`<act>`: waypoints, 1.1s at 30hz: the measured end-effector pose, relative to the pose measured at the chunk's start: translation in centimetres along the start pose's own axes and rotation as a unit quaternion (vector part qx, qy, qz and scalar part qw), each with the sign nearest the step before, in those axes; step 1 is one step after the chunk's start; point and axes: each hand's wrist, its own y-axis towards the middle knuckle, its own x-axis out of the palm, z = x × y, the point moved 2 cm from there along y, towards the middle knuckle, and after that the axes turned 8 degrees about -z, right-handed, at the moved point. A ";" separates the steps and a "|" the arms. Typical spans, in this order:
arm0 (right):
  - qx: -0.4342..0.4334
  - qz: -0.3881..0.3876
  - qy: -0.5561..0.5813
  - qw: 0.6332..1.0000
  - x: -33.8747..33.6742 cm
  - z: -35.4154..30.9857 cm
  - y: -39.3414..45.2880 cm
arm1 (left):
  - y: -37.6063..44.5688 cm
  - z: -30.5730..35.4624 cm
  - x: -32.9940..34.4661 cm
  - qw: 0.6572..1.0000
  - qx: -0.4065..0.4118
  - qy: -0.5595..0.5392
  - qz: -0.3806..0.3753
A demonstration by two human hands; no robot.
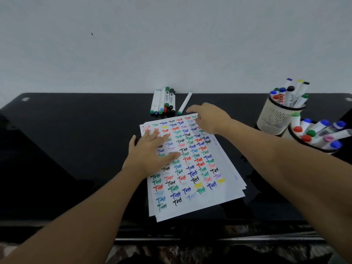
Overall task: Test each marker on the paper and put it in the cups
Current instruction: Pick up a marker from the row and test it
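Rows of coloured "Test" fill the paper [192,168]; the left hand [152,151] presses it flat-fingered. At one o'clock the right hand [209,119], fingers loose and holding nothing, hovers near markers [163,101]; filled cups [278,115] stand at two o'clock.

"Test" repeated across paper [192,187]

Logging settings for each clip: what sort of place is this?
Probably a home or office desk: a glossy black table against a plain pale wall, with paper covered in "Test" scribbles and mesh cups of markers.
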 end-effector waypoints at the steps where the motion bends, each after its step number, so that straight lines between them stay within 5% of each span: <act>1: 0.000 -0.003 -0.007 1.000 0.2 -0.3 0.9 | 0.1 0.0 0.0 1.000 -0.001 -0.004 -0.001; 11: -0.008 0.010 -0.111 0.994 1.8 -1.6 6.3 | 0.3 -0.2 0.2 1.000 0.005 -0.009 0.008; 20: -0.118 0.199 -0.205 0.951 0.8 -1.5 5.9 | 0.4 -0.2 0.4 1.000 0.001 -0.007 0.015; 24: -0.138 0.246 -0.085 0.956 -1.0 -2.3 2.8 | 0.3 -0.2 0.3 1.000 0.004 -0.011 0.027; 26: -0.136 0.283 0.077 0.946 -1.9 -2.8 0.9 | 0.3 -0.1 0.3 0.999 0.005 -0.020 0.040; 28: -0.127 0.313 0.256 0.906 -2.5 -3.0 -0.7 | 0.2 0.0 0.2 0.998 0.002 -0.027 0.051; 33: -0.058 0.308 0.465 0.828 -1.4 -3.4 -3.5 | 0.1 0.2 -0.1 0.995 -0.014 -0.061 0.080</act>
